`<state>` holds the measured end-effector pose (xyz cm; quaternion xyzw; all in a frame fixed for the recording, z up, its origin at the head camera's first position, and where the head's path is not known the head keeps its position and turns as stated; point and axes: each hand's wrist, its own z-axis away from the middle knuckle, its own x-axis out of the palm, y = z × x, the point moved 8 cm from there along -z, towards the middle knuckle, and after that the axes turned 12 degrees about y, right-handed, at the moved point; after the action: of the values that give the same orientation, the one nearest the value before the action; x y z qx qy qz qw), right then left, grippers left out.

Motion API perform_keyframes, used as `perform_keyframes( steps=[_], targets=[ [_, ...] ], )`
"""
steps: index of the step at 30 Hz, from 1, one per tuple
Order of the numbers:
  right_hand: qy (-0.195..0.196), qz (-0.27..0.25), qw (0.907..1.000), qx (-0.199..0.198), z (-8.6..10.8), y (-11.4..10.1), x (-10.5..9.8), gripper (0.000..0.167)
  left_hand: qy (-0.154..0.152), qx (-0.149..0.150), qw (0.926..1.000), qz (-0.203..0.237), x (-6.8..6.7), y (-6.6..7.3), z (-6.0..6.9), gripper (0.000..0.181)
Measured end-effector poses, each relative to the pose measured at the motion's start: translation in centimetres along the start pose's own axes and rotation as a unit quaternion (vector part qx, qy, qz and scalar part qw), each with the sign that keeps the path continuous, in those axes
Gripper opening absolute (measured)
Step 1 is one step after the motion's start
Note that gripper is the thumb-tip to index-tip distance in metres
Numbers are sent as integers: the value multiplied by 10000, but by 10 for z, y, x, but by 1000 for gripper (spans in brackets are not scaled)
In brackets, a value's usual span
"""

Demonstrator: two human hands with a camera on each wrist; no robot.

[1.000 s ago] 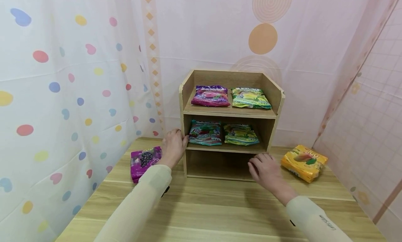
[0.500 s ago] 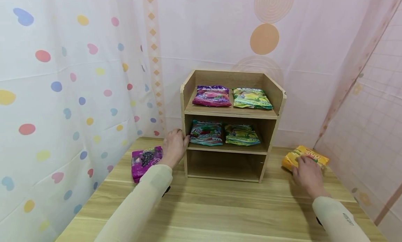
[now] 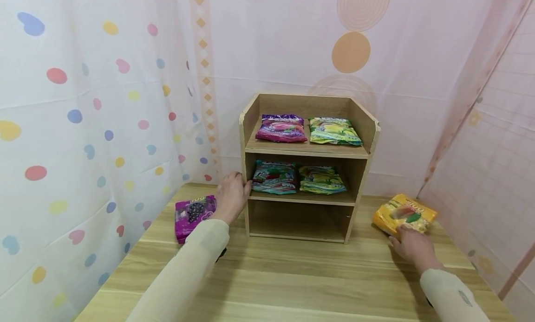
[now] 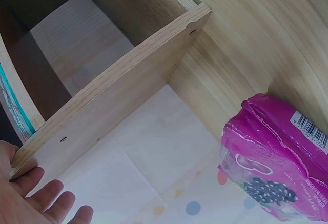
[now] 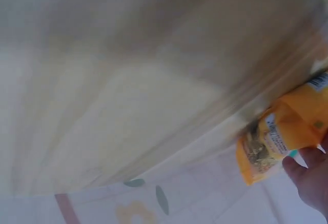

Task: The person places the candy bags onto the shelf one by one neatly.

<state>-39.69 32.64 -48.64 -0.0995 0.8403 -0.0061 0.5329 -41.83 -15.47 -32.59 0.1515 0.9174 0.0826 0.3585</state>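
My left hand (image 3: 231,196) grips the left side panel of a small three-tier wooden shelf (image 3: 301,199). In the left wrist view the thumb lies at the panel's edge and the fingers (image 4: 60,201) are on its outer side. At the right, my right hand (image 3: 415,247) pinches the near edge of a yellow snack pack (image 3: 405,209) printed with a mango. The right wrist view has thumb and fingers at that yellow pack's edge, partly cut off by the frame. A purple snack pack (image 3: 194,215) with a grape picture lies left of the shelf, partly hidden by my left hand.
On the top tier lie a purple bag (image 3: 282,128) and a yellow-green bag (image 3: 334,131). The middle tier holds a teal bag (image 3: 273,177) and another yellow-green bag (image 3: 322,180). Patterned curtains (image 3: 284,48) surround the wooden table (image 3: 292,275) behind and at both sides.
My right hand has moved right from the shelf's front to the yellow pack, then down to its near edge. The pack has shifted slightly. The left hand stays on the shelf.
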Motion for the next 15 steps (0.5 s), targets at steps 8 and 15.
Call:
perform_keyframes(
  steps=[8,15],
  targets=[
    [976,-998,9899,-253,30,5,-20,32,-30,-4,10000,31,0,0,0,32],
    [379,-1515,9839,866,28,34,-39,53,-39,-39,10000,-38,1,-2,-1,31]
  ],
)
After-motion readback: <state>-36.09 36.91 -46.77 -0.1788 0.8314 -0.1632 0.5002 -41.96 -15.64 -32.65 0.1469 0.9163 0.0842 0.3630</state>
